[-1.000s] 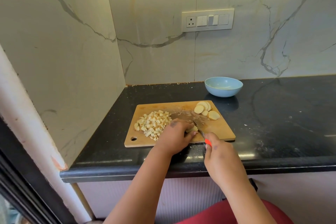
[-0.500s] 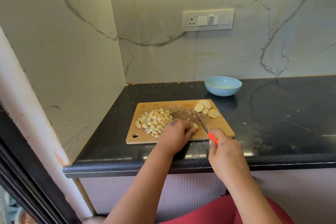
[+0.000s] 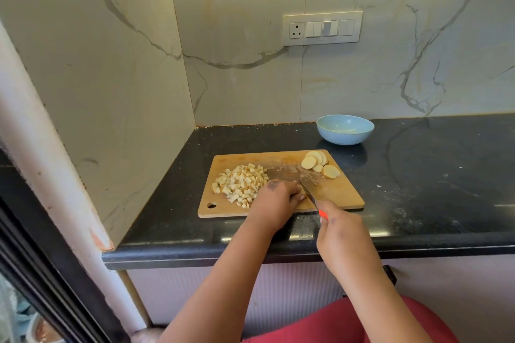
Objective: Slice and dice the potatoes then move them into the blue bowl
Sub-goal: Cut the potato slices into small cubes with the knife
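On board (image 3: 345,198), table (image 3: 418,175) | left hand (image 3: 276,200) pins a hidden potato piece, fingers curled | right hand (image 3: 338,228) grips knife (image 3: 308,191) | blade has moved closer to left fingers since 1 s ago: dicing continues | dice (image 3: 239,182) piled left, slices (image 3: 317,163) far right | bowl (image 3: 345,129) beyond, no potato visible inside.

We see a black polished stone countertop (image 3: 418,175) flecked with pale crumbs and smears, its rounded front edge catching reflections. Behind it and along its left side we see white marble-look wall panels with grey veins (image 3: 237,78), meeting in a corner. On the back panel we see a white rectangular switch plate (image 3: 322,28) with a round-pin socket at its left end and rocker switches beside it. At the far left we see a pale, scuffed vertical post (image 3: 41,164) beside a dark frame. Below the counter we see a pale ribbed panel (image 3: 278,292).
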The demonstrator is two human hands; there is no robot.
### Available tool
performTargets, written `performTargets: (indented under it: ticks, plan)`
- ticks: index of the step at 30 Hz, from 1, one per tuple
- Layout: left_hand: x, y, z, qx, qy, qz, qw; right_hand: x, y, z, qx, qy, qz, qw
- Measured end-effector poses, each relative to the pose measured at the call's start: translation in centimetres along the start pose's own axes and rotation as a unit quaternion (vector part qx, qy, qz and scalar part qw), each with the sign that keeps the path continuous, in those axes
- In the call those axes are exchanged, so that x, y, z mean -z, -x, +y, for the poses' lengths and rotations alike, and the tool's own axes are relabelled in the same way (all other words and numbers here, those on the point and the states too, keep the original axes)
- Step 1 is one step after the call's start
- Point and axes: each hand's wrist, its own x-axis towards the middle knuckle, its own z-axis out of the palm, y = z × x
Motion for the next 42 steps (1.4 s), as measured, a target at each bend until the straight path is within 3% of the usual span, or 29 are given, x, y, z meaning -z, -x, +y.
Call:
performTargets:
  ticks: [11,14,18,21,27,34,42]
  plan:
    - [0.0,-0.1,0.0,0.011,0.009,-0.005,1.0,-0.8,-2.5,-1.7,-0.016,0.068,-0.048,0.996]
    - [0.1,0.1,0.0,0.013,0.007,-0.01,1.0,-1.2,-3.2,-1.4,-0.016,0.062,-0.026,0.998]
    - [0.1,0.4,0.0,0.022,0.02,-0.016,0.999,-0.8,-2.5,-0.5,-0.007,-0.048,0.043,0.998]
    - [0.4,0.3,0.1,0.029,0.029,-0.014,0.999,-0.2,-1.3,0.2,0.015,-0.067,0.077,0.995]
    - [0.4,0.6,0.0,0.06,0.024,0.026,0.998,0.2,-0.5,0.3,0.024,-0.064,0.043,0.997]
    - [0.6,0.5,0.1,0.046,0.014,0.023,0.999,-0.6,-0.6,0.1,0.017,-0.052,0.017,0.998]
    - [0.5,0.4,0.0,0.023,0.007,0.037,0.999,-1.1,-1.4,-2.2,0.009,0.084,-0.055,0.995]
